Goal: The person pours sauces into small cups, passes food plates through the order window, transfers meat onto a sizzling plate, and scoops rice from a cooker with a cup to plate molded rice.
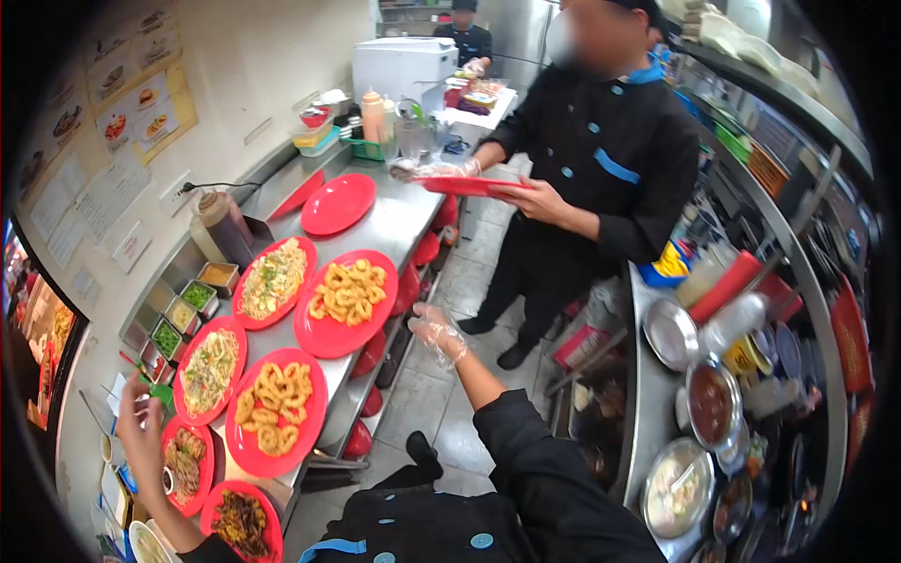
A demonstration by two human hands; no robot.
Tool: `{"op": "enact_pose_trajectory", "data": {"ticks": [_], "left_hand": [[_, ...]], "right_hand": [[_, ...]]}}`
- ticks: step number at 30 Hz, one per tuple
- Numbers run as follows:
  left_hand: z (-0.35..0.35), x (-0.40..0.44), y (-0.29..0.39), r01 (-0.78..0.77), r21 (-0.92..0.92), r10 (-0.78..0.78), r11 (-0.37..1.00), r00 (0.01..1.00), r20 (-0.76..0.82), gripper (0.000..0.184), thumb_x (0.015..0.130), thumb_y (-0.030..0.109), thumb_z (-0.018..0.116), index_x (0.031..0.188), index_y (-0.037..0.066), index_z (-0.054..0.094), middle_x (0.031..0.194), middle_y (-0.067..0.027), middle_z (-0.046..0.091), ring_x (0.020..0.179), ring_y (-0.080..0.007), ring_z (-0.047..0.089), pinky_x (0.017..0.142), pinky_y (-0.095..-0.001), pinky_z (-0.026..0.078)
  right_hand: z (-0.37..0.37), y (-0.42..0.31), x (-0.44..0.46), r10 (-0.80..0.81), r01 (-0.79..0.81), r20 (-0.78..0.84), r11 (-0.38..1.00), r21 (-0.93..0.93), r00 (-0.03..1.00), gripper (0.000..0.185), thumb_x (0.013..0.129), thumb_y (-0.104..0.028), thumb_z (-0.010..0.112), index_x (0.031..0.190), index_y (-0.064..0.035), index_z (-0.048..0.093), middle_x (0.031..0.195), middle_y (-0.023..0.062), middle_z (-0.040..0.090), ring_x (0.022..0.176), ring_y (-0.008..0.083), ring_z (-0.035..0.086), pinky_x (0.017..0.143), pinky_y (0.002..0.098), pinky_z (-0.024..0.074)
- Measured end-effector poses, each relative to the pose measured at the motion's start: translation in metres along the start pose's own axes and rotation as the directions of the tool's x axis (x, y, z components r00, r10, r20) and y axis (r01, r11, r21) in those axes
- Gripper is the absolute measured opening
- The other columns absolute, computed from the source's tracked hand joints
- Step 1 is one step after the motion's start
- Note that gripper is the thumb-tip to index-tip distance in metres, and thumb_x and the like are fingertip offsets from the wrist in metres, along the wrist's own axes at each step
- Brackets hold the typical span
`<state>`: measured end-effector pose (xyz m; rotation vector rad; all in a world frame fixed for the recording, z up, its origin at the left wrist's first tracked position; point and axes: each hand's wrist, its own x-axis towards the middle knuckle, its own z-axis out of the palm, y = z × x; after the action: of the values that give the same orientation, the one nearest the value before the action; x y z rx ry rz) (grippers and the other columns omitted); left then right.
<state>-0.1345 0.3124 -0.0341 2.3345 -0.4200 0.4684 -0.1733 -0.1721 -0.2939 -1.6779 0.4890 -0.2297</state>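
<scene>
My left hand (141,427) is bare, its fingers apart and raised at the lower left, near a red plate of sliced meat (189,463). My right hand (437,333), in a clear plastic glove, hangs over the aisle beside the counter's edge with its fingers partly curled; what they hold, if anything, cannot be made out. Between the hands stand red plates with fried rings (274,408), more rings (348,293), noodles (209,371) and noodles with greens (273,281). A plate of dark fried food (242,524) is at the bottom.
A co-worker (601,141) across the aisle holds a red plate (474,186). An empty red plate (338,205), sauce bottles (223,225) and metal topping tubs (183,314) line the counter (394,225). Bowls (713,403) fill the right counter. Another person (465,39) stands far back.
</scene>
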Motion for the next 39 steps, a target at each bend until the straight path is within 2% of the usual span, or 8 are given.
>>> {"op": "enact_pose_trajectory", "data": {"ticks": [7, 10, 14, 17, 21, 29, 31, 39], "left_hand": [[0.073, 0.144, 0.045, -0.007, 0.003, 0.008, 1.0, 0.997, -0.082, 0.043, 0.08, 0.002, 0.057, 0.121, 0.008, 0.048, 0.075, -0.0045, 0.057, 0.058, -0.0067, 0.048, 0.057, -0.0218, 0.043], [0.132, 0.226, 0.091, -0.103, 0.015, 0.101, 0.995, 0.99, 0.095, 0.046, 0.077, 0.001, 0.059, 0.121, 0.01, 0.049, 0.057, 0.0009, 0.052, 0.053, -0.0049, 0.047, 0.052, -0.0201, 0.04], [0.244, 0.321, 0.149, -0.191, -0.224, 0.252, 0.956, 0.925, 0.286, 0.064, 0.07, -0.005, 0.061, 0.128, 0.013, 0.04, 0.107, -0.0147, 0.054, 0.068, -0.0112, 0.058, 0.062, -0.0248, 0.049], [0.351, 0.38, 0.149, -0.33, -0.296, 0.418, 0.896, 0.851, 0.317, 0.049, 0.069, 0.006, 0.067, 0.116, 0.007, 0.051, 0.106, -0.01, 0.056, 0.081, -0.0157, 0.058, 0.069, -0.0286, 0.051], [0.477, 0.455, 0.162, -0.389, -0.19, 0.432, 0.901, 0.84, 0.328, 0.034, 0.07, 0.006, 0.061, 0.103, -0.002, 0.057, 0.093, -0.0175, 0.06, 0.084, -0.0267, 0.059, 0.074, -0.0333, 0.049], [0.716, 0.634, 0.136, -0.244, 0.1, 0.198, 0.965, 0.921, 0.337, 0.035, 0.068, -0.002, 0.055, 0.103, -0.001, 0.054, 0.099, -0.023, 0.055, 0.092, -0.0383, 0.054, 0.084, -0.0422, 0.044], [0.745, 0.659, 0.135, -0.252, 0.071, 0.211, 0.965, 0.908, 0.361, 0.04, 0.067, 0.0, 0.058, 0.107, -0.001, 0.051, 0.104, -0.022, 0.053, 0.099, -0.0371, 0.051, 0.085, -0.0418, 0.044], [0.787, 0.69, 0.133, -0.545, 0.48, 0.22, 0.687, 0.787, 0.577, 0.062, 0.059, 0.021, 0.073, 0.113, 0.002, 0.051, 0.117, -0.0132, 0.044, 0.118, -0.0277, 0.033, 0.093, -0.0389, 0.039]], "right_hand": [[-0.012, -0.193, 0.088, -0.131, 0.221, 0.288, 0.925, -0.309, 0.949, 0.042, 0.079, -0.019, 0.059, 0.114, 0.0031, 0.052, 0.103, 0.0162, 0.06, 0.098, 0.0204, 0.057, 0.084, 0.0298, 0.0444], [-0.021, -0.211, 0.192, -0.419, 0.418, 0.396, 0.904, 0.092, 0.817, 0.042, 0.08, -0.023, 0.061, 0.115, -0.0004, 0.053, 0.102, 0.0114, 0.061, 0.097, 0.0181, 0.056, 0.083, 0.0302, 0.0448], [-0.067, -0.34, 0.301, -0.428, 0.477, 0.294, 0.871, -0.119, 0.855, 0.029, 0.078, -0.016, 0.06, 0.103, -0.0021, 0.061, 0.088, 0.0063, 0.062, 0.079, 0.0143, 0.058, 0.071, 0.0258, 0.0477], [-0.102, -0.378, 0.448, -0.826, 0.832, 0.546, -0.202, -0.516, 0.138, 0.014, 0.066, -0.008, 0.059, 0.079, -0.0062, 0.062, 0.082, 0.0114, 0.061, 0.078, 0.0205, 0.058, 0.068, 0.0314, 0.0481], [-0.139, -0.4, 0.593, -0.663, 0.543, 0.745, -0.653, -0.528, -0.072, 0.017, 0.074, -0.016, 0.052, 0.085, -0.01, 0.064, 0.089, 0.0084, 0.063, 0.087, 0.0238, 0.059, 0.075, 0.036, 0.046], [-0.153, -0.357, 0.703, -0.666, 0.65, 0.536, -0.099, -0.754, 0.52, 0.023, 0.081, -0.023, 0.048, 0.085, -0.009, 0.065, 0.089, 0.0106, 0.063, 0.086, 0.0253, 0.06, 0.078, 0.0364, 0.0455], [-0.163, -0.35, 0.708, -0.572, 0.564, 0.281, 0.409, -0.717, 0.771, 0.022, 0.077, -0.024, 0.055, 0.086, -0.0062, 0.065, 0.087, 0.0123, 0.064, 0.083, 0.0279, 0.061, 0.075, 0.0367, 0.0464], [-0.193, -0.348, 0.716, -0.522, 0.582, 0.271, 0.643, -0.498, 0.809, 0.023, 0.075, -0.021, 0.058, 0.087, -0.0023, 0.065, 0.08, 0.0144, 0.064, 0.076, 0.0225, 0.062, 0.07, 0.0327, 0.0472]]}}
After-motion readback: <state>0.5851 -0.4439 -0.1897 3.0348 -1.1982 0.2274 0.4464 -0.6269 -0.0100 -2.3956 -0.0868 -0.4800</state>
